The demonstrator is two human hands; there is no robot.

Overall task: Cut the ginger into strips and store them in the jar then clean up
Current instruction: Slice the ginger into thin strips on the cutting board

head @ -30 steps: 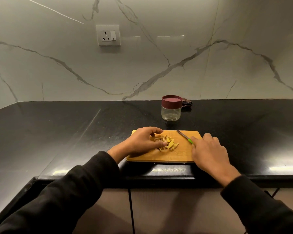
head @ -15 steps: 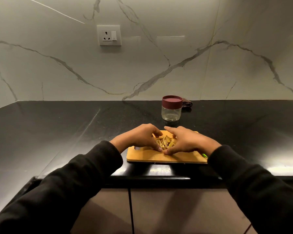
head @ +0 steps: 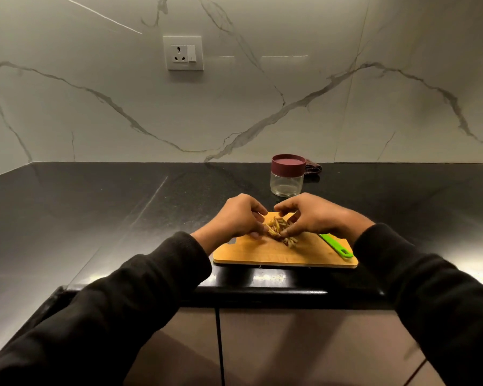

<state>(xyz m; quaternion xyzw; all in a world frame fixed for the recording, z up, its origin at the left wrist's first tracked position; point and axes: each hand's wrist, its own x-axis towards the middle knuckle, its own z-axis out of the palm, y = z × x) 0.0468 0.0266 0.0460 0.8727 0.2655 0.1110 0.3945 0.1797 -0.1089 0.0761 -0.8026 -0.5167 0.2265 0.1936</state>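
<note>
The left hand (head: pixel 236 218) and right hand (head: pixel 315 215) are cupped together, curled fingers gathering the ginger strips (head: pixel 280 231) on the cutting board (head: pixel 265 253). Whether strips are actually pinched cannot be told. The knife (head: pixel 338 246) is hidden apart from its green handle. The lidded jar (head: pixel 287 175) stands beyond, partly hiding a cloth (head: pixel 313 169).

Both hands (head: pixel 276 218) cupped round ginger strips (head: pixel 280 231) on cutting board (head: pixel 262 253)
</note>
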